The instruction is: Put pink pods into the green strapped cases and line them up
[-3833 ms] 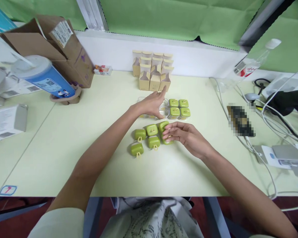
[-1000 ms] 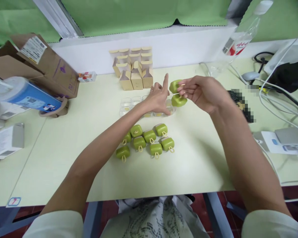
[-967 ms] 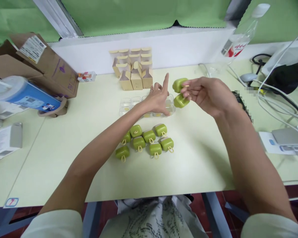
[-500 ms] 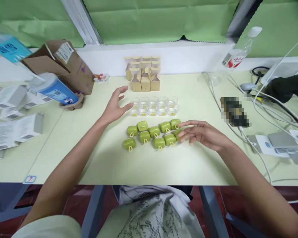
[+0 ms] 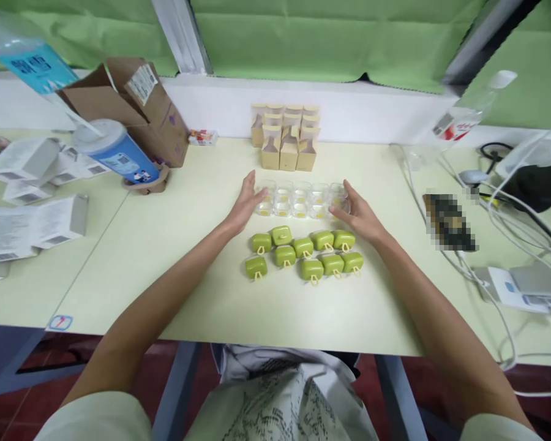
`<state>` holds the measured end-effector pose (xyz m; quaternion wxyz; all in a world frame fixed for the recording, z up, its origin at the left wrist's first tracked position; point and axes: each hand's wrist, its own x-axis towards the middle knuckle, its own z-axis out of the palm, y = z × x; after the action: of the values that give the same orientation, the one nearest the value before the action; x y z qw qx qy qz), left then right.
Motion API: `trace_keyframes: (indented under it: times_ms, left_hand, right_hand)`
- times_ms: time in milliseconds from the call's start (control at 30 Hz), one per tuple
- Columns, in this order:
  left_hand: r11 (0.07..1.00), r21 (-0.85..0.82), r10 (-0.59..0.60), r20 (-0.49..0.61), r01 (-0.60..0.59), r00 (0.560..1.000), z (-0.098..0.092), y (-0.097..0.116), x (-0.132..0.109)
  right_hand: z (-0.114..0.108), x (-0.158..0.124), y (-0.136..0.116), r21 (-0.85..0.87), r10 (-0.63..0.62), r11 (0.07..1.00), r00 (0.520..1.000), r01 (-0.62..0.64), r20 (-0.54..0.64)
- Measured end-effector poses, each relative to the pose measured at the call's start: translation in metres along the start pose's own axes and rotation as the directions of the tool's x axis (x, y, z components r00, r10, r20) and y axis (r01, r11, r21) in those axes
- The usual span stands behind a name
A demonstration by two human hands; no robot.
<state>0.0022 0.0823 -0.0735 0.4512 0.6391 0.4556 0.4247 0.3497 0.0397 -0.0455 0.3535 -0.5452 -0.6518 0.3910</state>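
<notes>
Two rows of small clear plastic cups (image 5: 300,199), with yellow marks near their bases, stand close together on the table. At their left end is my left hand (image 5: 245,205), thumb apart from the fingers and its tip by the end cup. My right hand (image 5: 360,214) sits around the right end, thumb in front and fingers behind, partly covering the end cups. Whether either hand presses on the cups I cannot tell. Nearer to me lie several green rounded cases (image 5: 311,269) with pale yellow loops, in loose rows.
Small open cardboard boxes (image 5: 288,152) stand grouped by the wall. To the left are a big carton (image 5: 165,125), a blue cup (image 5: 123,159) in a holder, a bottle (image 5: 37,64) and white boxes (image 5: 59,220). On the right are a clear bottle (image 5: 463,122) and cables (image 5: 491,306).
My right hand has left the green cases and moved up to the right end of the clear cups. My left hand has come to their left end. The view has shifted slightly.
</notes>
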Motion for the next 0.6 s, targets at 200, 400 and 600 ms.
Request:
trace_keyframes:
  times_ms: [200,400,600]
  left_hand:
    - [0.98,0.146,0.117,0.108,-0.132,0.987,0.001,0.002,-0.011]
    - [0.975,0.182,0.104,0.127,-0.126,0.986,0.004,0.006,-0.011]
    - [0.979,0.167,0.093,0.158,-0.12,0.983,0.001,0.007,-0.006]
  right_hand:
    - [-0.011,0.007,0.008,-0.274,-0.082,0.955,0.989,0.113,0.122]
    - [-0.011,0.014,0.01,-0.329,-0.047,0.939,0.984,0.102,0.171]
    - [-0.009,0.021,0.015,-0.312,-0.045,0.945,0.983,0.1,0.179]
